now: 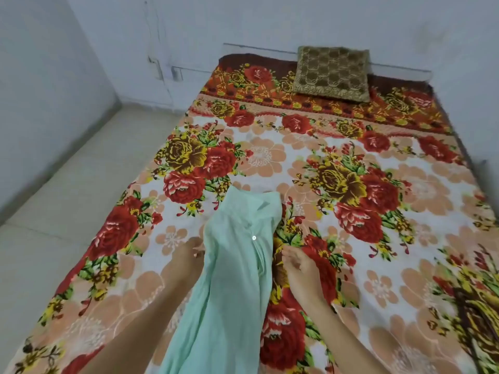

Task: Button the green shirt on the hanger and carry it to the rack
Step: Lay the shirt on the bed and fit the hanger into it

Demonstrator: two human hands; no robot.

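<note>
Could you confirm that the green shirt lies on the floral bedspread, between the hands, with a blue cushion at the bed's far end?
Not quite: the head view shows the cushion is golden-brown, not blue. The green shirt does lie on the floral bedspread, between the left hand and right hand.

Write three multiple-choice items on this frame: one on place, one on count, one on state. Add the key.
1. Where is the cushion?
A. on a chair
B. at the far end of the bed, by the wall
C. on a shelf

2. How many buttons show on the green shirt?
A. one
B. three
C. five

3. The shirt is:
A. hanging on a rack
B. lying along the bed
C. rolled into a ball

Key: 1 B, it sits at the bed's far edge below the wall; 2 A, a single white button shows; 3 B, it lies on the sheet between the left hand and right hand.
</note>
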